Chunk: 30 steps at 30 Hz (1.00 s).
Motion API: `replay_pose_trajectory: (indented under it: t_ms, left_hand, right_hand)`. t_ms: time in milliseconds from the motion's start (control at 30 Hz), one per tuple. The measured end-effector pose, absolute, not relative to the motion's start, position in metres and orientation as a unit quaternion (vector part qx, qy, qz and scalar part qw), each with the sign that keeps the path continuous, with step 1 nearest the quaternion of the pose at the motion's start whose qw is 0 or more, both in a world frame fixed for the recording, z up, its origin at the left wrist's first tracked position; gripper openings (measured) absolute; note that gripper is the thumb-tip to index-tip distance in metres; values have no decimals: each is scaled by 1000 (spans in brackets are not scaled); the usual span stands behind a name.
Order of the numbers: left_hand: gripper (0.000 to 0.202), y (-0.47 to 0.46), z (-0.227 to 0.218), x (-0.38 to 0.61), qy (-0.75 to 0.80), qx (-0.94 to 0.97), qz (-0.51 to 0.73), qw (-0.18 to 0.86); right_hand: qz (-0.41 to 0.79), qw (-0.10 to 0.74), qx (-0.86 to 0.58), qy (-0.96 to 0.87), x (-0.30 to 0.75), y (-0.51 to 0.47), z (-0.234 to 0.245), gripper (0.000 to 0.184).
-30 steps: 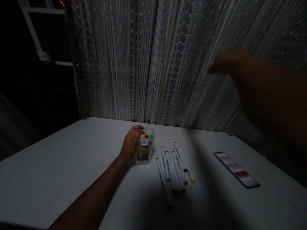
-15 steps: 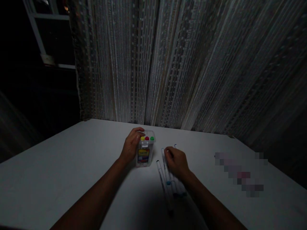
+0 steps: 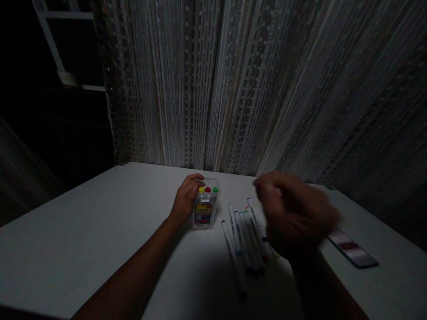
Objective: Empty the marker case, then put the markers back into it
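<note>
A clear plastic marker case [image 3: 211,212] stands upright on the white table, with a label on its front and yellow, red and green marker caps showing at the top. My left hand [image 3: 186,195] is wrapped round its left side and upper edge. Several white markers [image 3: 245,242] with dark, blue and red ends lie in a loose bunch to the right of the case. Raised above the table, just right of that bunch, my right hand [image 3: 296,209] is curled and smeared by motion. Whether anything is in its fingers I cannot make out.
A phone [image 3: 352,250] with a lit screen lies at the right of the table [image 3: 100,222]. Behind the table hangs a patterned curtain [image 3: 200,89], and a dark window [image 3: 75,49] is at the upper left. The light is dim.
My right hand has lifted off the markers and moved right and up, uncovering more of them. My left hand stays on the case. The view has shifted slightly.
</note>
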<state>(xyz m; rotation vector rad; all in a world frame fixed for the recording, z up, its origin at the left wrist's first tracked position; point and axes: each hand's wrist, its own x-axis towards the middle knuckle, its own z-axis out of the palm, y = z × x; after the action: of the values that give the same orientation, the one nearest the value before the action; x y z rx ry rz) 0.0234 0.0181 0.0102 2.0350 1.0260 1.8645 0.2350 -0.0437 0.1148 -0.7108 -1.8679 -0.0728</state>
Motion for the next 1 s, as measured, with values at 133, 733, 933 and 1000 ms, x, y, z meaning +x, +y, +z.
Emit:
replay_pose_trajectory:
  t_ms: [133,733,933,1000]
  left_hand:
    - [41,19,10,23,343,692,628,91]
    - [48,15,11,24,351,673,642,103]
    - [46,19,9,23,353,672,640,120]
    - [46,19,9,22,357,670,639,125]
  right_hand:
    - [-37,205,-485,-849,206,-1,67,22]
    - [29,90,-537,-838,196,16,-4,25]
    - [230,345,-460,-785,226,38,25,24]
    - [300,435,-400,-749,241,41,47,19]
